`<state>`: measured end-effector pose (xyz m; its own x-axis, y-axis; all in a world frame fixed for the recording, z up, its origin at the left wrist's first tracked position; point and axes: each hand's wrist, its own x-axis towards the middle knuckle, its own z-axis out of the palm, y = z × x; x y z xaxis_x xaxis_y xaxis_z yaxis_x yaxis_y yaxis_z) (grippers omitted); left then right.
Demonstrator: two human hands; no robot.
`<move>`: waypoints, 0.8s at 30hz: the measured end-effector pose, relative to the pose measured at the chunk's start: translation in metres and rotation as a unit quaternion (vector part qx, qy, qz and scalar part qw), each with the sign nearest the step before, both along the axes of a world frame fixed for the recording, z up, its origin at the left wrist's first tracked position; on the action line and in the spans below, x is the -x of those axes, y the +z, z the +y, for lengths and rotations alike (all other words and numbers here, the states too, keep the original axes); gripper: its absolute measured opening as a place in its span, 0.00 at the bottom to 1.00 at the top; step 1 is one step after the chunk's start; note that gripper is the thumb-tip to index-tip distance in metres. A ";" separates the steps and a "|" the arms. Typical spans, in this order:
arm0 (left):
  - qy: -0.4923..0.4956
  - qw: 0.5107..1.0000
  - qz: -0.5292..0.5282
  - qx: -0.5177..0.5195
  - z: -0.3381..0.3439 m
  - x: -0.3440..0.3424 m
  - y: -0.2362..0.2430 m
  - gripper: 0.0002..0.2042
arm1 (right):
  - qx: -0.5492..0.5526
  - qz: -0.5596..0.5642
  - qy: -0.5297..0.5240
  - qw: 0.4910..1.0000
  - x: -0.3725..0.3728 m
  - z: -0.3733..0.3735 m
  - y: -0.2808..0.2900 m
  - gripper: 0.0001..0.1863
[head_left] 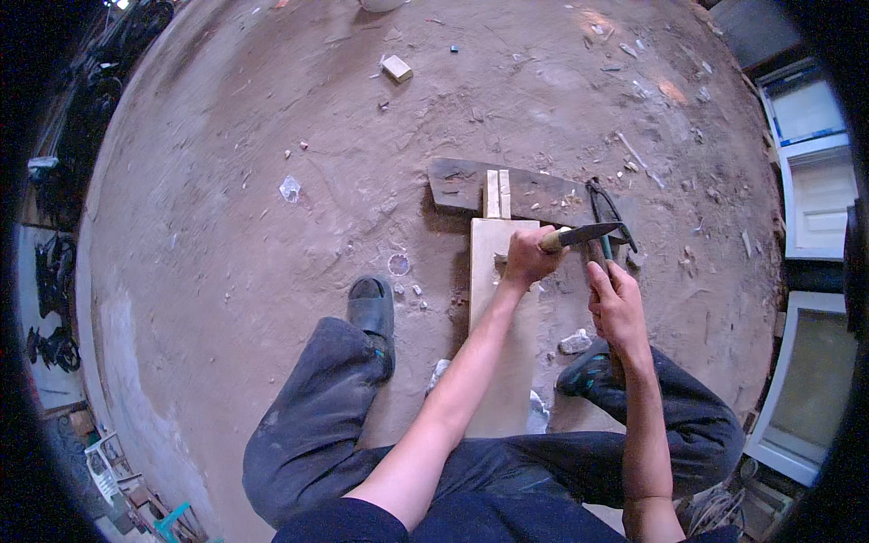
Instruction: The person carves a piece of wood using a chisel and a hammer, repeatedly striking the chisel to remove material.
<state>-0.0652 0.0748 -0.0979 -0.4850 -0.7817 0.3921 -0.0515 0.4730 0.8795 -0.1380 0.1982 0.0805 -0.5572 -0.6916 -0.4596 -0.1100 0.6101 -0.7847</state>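
My left hand (532, 255) is closed around the light handle of a chisel (579, 236); its dark metal blade points right. My right hand (619, 306) grips the wooden handle of a hammer-like tool (594, 210) with a long, curved dark metal head. The chisel's blade crosses that tool just below its head; whether they touch, I cannot tell. Under my left hand and forearm lies a pale wooden board (496, 312), running away from me between my legs. Narrow pale prongs (498, 194) stick out of its far end, over a dark plank (460, 185).
Wood chips and debris litter the dusty floor (226, 271), with a small wooden block (396, 69) farther off. My sandalled foot (369, 312) stands left of the board. White-framed panels (819, 195) lean along the right side. Clutter (118, 471) lies at the lower left.
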 end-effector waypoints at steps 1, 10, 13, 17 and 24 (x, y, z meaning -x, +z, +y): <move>-0.001 1.000 0.004 0.001 0.000 0.000 0.002 0.12 | 0.001 0.004 -0.001 1.000 0.000 0.002 -0.001 0.15; 0.042 0.996 0.046 -0.056 -0.004 -0.006 0.005 0.12 | 0.089 0.171 0.058 0.980 -0.003 0.000 -0.004 0.14; 0.046 0.998 0.045 -0.007 -0.002 -0.004 0.006 0.11 | 0.105 0.176 0.063 0.977 -0.009 0.002 0.003 0.14; 0.019 1.000 0.016 0.003 0.007 -0.002 0.007 0.12 | 0.128 0.216 0.036 0.967 -0.017 -0.001 0.011 0.14; 0.025 0.999 0.043 -0.023 -0.001 -0.004 0.009 0.12 | 0.108 0.100 -0.030 0.989 -0.003 0.002 -0.002 0.15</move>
